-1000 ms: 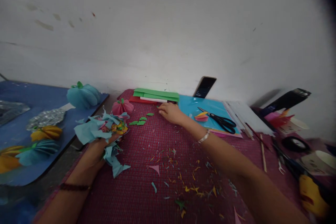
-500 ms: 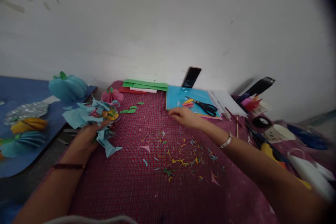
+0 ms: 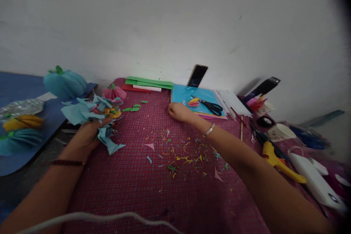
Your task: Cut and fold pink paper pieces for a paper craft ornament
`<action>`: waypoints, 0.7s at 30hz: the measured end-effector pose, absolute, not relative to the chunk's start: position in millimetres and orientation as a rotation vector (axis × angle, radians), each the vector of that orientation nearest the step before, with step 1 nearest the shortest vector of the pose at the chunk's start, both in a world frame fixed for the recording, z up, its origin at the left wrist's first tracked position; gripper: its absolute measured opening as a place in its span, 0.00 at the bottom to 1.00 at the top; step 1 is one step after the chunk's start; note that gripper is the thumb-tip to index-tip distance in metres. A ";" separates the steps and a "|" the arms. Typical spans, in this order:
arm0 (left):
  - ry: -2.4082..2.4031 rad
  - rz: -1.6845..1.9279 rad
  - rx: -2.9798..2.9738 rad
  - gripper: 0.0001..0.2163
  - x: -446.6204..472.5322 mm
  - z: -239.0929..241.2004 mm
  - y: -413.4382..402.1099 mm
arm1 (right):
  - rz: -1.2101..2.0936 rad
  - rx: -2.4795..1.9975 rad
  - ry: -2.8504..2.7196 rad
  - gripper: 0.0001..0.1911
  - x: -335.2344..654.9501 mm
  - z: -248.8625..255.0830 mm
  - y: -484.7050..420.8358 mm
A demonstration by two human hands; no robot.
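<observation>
My left hand (image 3: 89, 136) is wrapped round a bunch of crumpled paper scraps (image 3: 76, 112), mostly light blue with yellow and pink bits. My right hand (image 3: 178, 112) is closed low over the checked maroon cloth (image 3: 131, 182), its fingertips curled in; anything in them is hidden. Between and nearer than my hands lie many thin paper clippings (image 3: 188, 159) and pink paper triangles. A pink paper pumpkin (image 3: 118, 93) stands behind the left bunch, with green paper leaves (image 3: 134, 109) to its right. Black-handled scissors (image 3: 213, 107) rest on blue paper (image 3: 178, 94) beyond my right hand.
A blue paper pumpkin (image 3: 65, 84) stands on the blue board at left. A phone (image 3: 197, 75) leans on the wall. A yellow glue gun (image 3: 282, 166), paper cups (image 3: 281, 132) and a white device (image 3: 315, 179) lie at right. A white cord (image 3: 109, 216) crosses the front.
My right hand has moved a little left and its fingers have curled in more. The left hand keeps hold of the scraps. The view has shifted slightly, bringing the white cord further in.
</observation>
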State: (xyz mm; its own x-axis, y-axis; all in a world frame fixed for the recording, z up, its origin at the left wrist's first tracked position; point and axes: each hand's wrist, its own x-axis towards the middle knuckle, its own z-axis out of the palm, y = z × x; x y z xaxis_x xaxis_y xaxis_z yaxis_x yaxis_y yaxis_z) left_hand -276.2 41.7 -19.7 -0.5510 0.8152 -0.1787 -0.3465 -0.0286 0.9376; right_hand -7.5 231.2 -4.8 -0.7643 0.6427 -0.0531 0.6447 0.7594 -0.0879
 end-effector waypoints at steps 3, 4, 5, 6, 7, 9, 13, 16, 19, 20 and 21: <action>1.391 1.718 0.522 0.19 -276.6 -19.4 41.1 | -0.260 1.000 2.943 0.09 6.6 1.6 228.0; 1.393 1.719 0.523 0.19 -276.6 -19.1 41.2 | -0.292 0.980 2.949 0.08 10.5 2.3 226.8; 1.395 1.718 0.524 0.19 -276.4 -18.6 41.4 | -0.320 0.965 2.957 0.07 13.3 2.1 225.9; 1.398 1.716 0.526 0.19 -276.0 -18.0 41.5 | -0.344 0.954 2.965 0.07 14.8 0.8 225.2; 1.399 1.717 0.526 0.18 -275.5 -17.4 41.5 | -0.363 0.947 2.974 0.07 14.9 -1.4 225.0; 1.401 1.721 0.521 0.17 -274.5 -16.8 41.5 | -0.386 0.950 2.990 0.07 12.1 -7.1 225.4; 1.378 1.742 0.518 0.17 -274.7 -20.2 42.1 | -0.414 0.980 3.006 0.09 7.1 -12.0 221.8; 1.356 1.760 0.509 0.18 -277.1 -25.0 43.6 | -0.502 0.917 2.987 0.11 16.3 -2.5 208.7; 1.336 1.771 0.506 0.18 -278.8 -27.5 44.6 | -0.706 0.652 2.862 0.08 30.9 10.1 191.8; 1.332 1.770 0.507 0.17 -278.7 -27.3 44.6 | -0.812 0.570 2.818 0.07 33.8 12.3 186.6; 1.332 1.767 0.507 0.16 -278.3 -26.6 44.4 | -0.892 0.553 2.822 0.07 35.0 12.9 181.7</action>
